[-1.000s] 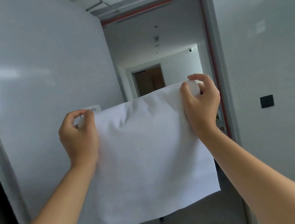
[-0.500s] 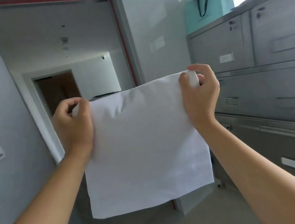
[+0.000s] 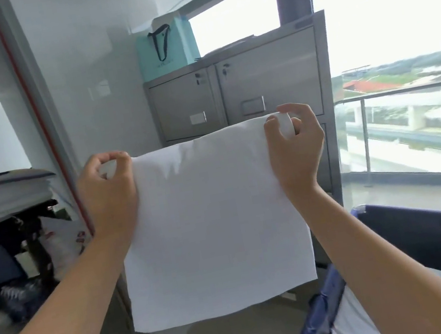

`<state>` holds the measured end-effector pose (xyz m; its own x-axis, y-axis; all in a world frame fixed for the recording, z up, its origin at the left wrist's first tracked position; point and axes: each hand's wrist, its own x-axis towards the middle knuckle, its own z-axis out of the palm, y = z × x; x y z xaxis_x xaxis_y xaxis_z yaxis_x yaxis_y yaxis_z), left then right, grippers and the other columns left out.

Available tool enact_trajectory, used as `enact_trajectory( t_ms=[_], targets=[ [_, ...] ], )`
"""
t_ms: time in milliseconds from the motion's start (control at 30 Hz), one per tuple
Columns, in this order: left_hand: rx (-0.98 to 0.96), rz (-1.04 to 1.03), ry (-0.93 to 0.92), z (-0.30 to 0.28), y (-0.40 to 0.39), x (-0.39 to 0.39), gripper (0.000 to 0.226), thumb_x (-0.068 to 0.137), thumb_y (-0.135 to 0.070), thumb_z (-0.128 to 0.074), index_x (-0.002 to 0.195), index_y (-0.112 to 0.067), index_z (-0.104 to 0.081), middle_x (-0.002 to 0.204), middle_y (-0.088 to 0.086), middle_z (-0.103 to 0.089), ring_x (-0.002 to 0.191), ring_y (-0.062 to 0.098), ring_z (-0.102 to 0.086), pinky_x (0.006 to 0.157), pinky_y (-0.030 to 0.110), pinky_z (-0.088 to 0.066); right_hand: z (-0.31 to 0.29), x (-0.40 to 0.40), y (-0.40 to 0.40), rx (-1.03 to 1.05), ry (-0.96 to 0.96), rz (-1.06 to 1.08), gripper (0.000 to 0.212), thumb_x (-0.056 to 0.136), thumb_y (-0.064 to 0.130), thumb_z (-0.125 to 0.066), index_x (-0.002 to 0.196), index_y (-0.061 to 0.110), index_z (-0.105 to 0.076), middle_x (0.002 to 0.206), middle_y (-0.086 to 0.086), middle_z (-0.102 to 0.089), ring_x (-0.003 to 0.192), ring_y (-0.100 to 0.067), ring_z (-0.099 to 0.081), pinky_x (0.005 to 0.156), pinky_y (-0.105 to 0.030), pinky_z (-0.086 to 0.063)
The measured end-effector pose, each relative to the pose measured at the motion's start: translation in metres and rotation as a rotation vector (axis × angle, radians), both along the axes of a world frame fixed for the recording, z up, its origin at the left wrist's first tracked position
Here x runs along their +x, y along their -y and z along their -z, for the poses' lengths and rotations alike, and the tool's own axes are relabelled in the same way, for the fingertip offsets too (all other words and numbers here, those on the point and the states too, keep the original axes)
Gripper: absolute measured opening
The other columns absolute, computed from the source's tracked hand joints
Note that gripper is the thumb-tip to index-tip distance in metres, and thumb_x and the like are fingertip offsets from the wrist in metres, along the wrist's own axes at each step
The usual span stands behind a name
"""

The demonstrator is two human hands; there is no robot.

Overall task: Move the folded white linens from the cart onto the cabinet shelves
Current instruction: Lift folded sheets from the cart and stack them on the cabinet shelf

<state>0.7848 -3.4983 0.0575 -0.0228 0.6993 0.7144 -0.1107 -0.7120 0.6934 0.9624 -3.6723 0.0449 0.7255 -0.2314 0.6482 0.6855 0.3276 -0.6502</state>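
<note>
White square linen cloth [image 3: 212, 227] hangs unfolded; left hand [image 3: 109, 192] and right hand [image 3: 296, 150] pinch top corners; loose pinch could drop it onto floor.

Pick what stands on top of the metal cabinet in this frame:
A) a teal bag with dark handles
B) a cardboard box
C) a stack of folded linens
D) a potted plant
A: a teal bag with dark handles stands on the left end of the cabinet top, behind the white cloth that the left hand and right hand pinch by its upper corners.
</note>
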Motion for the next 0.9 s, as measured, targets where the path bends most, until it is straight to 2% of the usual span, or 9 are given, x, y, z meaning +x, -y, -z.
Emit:
enact_trajectory(
  t_ms=[133, 233, 400, 533, 600, 667, 767, 900],
  targets=[
    [-0.038, 0.112, 0.013, 0.0, 0.037, 0.049, 0.008, 0.089, -0.025, -0.063, 0.083, -0.027, -0.066, 0.049, -0.011, -0.039, 0.042, 0.005, -0.034, 0.045, 0.015, -0.029, -0.001, 0.037, 0.048, -0.019, 0.02, 0.115, 0.012, 0.085, 0.021, -0.065, 0.096, 0.021, -0.065, 0.053, 0.005, -0.044, 0.049, -0.007, -0.039, 0.055, -0.02, -0.036],
    [-0.034, 0.185, 0.018, 0.001, 0.064, 0.082, 0.008, 0.089, -0.027, -0.062, 0.083, -0.029, -0.067, 0.053, -0.006, -0.039, 0.047, 0.008, -0.032, 0.046, 0.019, -0.03, -0.002, 0.06, 0.085, -0.024, 0.025, 0.17, 0.013, 0.084, 0.024, -0.065, 0.097, 0.022, -0.065, 0.056, -0.004, -0.048, 0.051, -0.009, -0.041, 0.057, -0.024, -0.039],
    [-0.027, 0.286, 0.015, 0.0, 0.105, 0.131, 0.01, 0.09, -0.028, -0.06, 0.089, -0.022, -0.068, 0.058, -0.01, -0.042, 0.049, 0.005, -0.037, 0.051, 0.014, -0.033, -0.002, 0.089, 0.142, -0.028, 0.021, 0.254, 0.014, 0.083, 0.024, -0.063, 0.096, 0.023, -0.064, 0.053, 0.006, -0.039, 0.05, -0.009, -0.036, 0.055, -0.021, -0.035],
    [-0.042, 0.352, -0.005, 0.003, 0.135, 0.167, 0.013, 0.09, -0.029, -0.06, 0.093, -0.019, -0.069, 0.06, -0.01, -0.046, 0.047, 0.0, -0.044, 0.051, 0.015, -0.037, 0.001, 0.109, 0.181, -0.032, 0.002, 0.338, 0.015, 0.082, 0.027, -0.063, 0.097, 0.026, -0.064, 0.055, -0.006, -0.048, 0.051, -0.012, -0.042, 0.056, -0.03, -0.043],
    [-0.043, 0.374, -0.017, 0.004, 0.15, 0.183, 0.014, 0.089, -0.029, -0.06, 0.093, -0.018, -0.069, 0.06, -0.008, -0.046, 0.045, -0.001, -0.045, 0.051, 0.017, -0.038, 0.004, 0.118, 0.196, -0.035, -0.008, 0.365, 0.015, 0.082, 0.027, -0.063, 0.097, 0.027, -0.064, 0.053, 0.002, -0.045, 0.051, -0.011, -0.041, 0.056, -0.029, -0.042],
    [-0.033, 0.418, -0.024, 0.006, 0.164, 0.199, 0.011, 0.092, -0.023, -0.06, 0.095, -0.015, -0.067, 0.061, -0.006, -0.047, 0.045, -0.004, -0.047, 0.046, 0.009, -0.034, 0.009, 0.127, 0.21, -0.036, -0.02, 0.399, 0.014, 0.083, 0.025, -0.065, 0.097, 0.027, -0.064, 0.052, 0.009, -0.041, 0.05, -0.009, -0.039, 0.057, -0.026, -0.039],
    [-0.03, 0.492, -0.039, 0.007, 0.178, 0.227, 0.008, 0.092, -0.023, -0.059, 0.095, -0.018, -0.065, 0.068, -0.008, -0.053, 0.049, -0.009, -0.05, 0.048, 0.006, -0.036, 0.014, 0.138, 0.23, -0.039, -0.031, 0.478, 0.014, 0.084, 0.022, -0.066, 0.097, 0.026, -0.064, 0.051, 0.01, -0.041, 0.049, -0.008, -0.04, 0.057, -0.02, -0.038],
    [-0.058, 0.598, -0.037, 0.015, 0.183, 0.273, 0.011, 0.087, -0.028, -0.06, 0.092, -0.023, -0.068, 0.069, -0.012, -0.056, 0.053, -0.002, -0.049, 0.051, 0.011, -0.037, 0.018, 0.151, 0.251, -0.044, -0.02, 0.597, 0.014, 0.083, 0.026, -0.065, 0.097, 0.027, -0.064, 0.056, 0.004, -0.049, 0.051, -0.007, -0.043, 0.056, -0.026, -0.046]
  ],
)
